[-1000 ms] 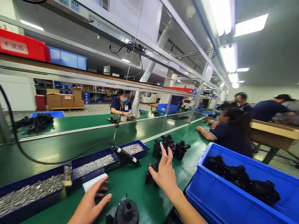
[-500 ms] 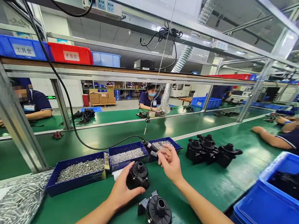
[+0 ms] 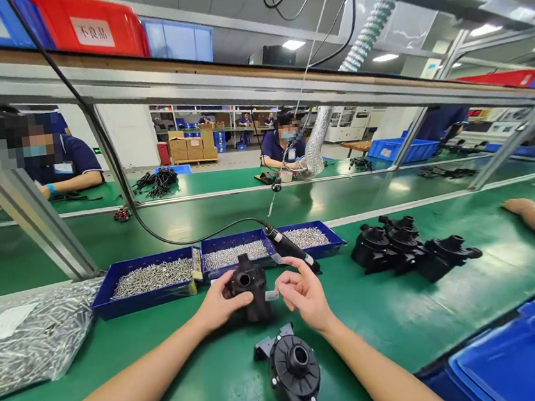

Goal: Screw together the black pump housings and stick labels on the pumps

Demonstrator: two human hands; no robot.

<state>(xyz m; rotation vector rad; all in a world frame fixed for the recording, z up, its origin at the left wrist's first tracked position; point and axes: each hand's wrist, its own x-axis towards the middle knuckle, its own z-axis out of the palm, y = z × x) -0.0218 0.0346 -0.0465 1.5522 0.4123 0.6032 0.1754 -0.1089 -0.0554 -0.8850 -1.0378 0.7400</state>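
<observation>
My left hand (image 3: 224, 305) is closed around a black pump housing (image 3: 248, 286), tilted so that a round port faces me. My right hand (image 3: 304, 293) is close to its right side, thumb and curled fingers together at a small silver label (image 3: 272, 295). Whether that label touches the housing, I cannot tell. A second silver piece (image 3: 278, 259) shows at the raised index fingertip. Nearer me on the green bench stands another black pump (image 3: 296, 368) with a round spout and a bracket. Behind my right hand is a black electric screwdriver (image 3: 289, 247) on a cord.
Blue trays of small metal screws (image 3: 150, 297) line up beyond my hands. A plastic bag of metal parts (image 3: 32, 343) lies left. Several black pumps (image 3: 403, 246) stand right, with blue bins (image 3: 517, 352) nearer. Metal frame posts (image 3: 24, 183) rise from the bench. Co-workers sit across and at right.
The pump in my left hand has been turned, so its port now points towards me. My right hand's index finger has stretched out, and a silver label shows beside the housing. The view has shifted.
</observation>
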